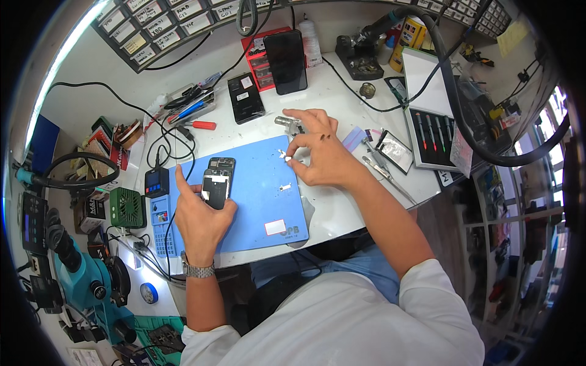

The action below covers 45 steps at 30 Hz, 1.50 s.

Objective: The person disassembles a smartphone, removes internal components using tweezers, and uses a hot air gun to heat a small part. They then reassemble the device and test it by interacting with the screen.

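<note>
My left hand (pixel 206 216) grips an opened smartphone (pixel 217 180) with exposed inner parts, upright over the left half of a blue mat (pixel 256 216), index finger extended along its left side. My right hand (pixel 319 155) pinches a small white piece (pixel 287 158) at the mat's upper right edge, beside other white bits. Just beyond the fingers lies a small silver metal object (pixel 285 121). A small part (pixel 284 187) and a white label (pixel 274 227) are on the mat.
Black phones (pixel 245 100), (pixel 285 64) at the back, screwdrivers (pixel 201 125), a screwdriver case (pixel 430 134), metal tools (pixel 381 171), a microscope (pixel 91 274) on the left, a green fan (pixel 127 207), cables, a large hose (pixel 458 116) at the right and parts drawers (pixel 165 30) surround the white table (pixel 329 207).
</note>
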{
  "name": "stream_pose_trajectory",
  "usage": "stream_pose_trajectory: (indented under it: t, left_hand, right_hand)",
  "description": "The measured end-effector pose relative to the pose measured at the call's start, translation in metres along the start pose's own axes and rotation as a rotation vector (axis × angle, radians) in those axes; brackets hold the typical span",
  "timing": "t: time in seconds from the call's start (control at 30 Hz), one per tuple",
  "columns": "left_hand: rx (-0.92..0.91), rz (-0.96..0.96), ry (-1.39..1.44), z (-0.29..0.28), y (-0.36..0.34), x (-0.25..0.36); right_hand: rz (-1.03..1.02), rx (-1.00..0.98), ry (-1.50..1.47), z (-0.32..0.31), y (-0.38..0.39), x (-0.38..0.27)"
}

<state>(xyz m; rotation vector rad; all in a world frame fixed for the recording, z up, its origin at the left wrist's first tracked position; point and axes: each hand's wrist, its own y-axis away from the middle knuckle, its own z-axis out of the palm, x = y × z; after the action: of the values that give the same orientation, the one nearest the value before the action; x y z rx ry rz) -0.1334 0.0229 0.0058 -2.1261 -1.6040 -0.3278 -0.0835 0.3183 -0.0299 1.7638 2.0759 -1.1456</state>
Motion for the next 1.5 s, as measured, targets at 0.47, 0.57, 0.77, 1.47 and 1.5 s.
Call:
stream_pose_trajectory:
  t: [0.47, 0.57, 0.77, 1.47, 1.5]
  left_hand:
    - [0.041, -0.025, 0.161, 0.001, 0.010, 0.001]
    - [0.082, -0.042, 0.200, -0.002, 0.008, 0.004]
    - [0.155, -0.023, 0.332, -0.001, 0.009, -0.016]
    - [-0.093, 0.226, 0.254, 0.037, 0.047, 0.035]
    - [-0.095, 0.219, 0.270, 0.041, 0.049, 0.034]
  right_hand:
    - [0.204, 0.407, 0.272, 0.020, -0.005, 0.035]
    - [0.189, 0.474, 0.209, 0.014, -0.005, 0.037]
    - [0.434, 0.388, 0.016, -0.035, 0.019, 0.005]
    - [0.500, -0.103, 0.699, -0.114, 0.099, 0.048]
    - [0.483, -0.074, 0.696, -0.111, 0.097, 0.054]
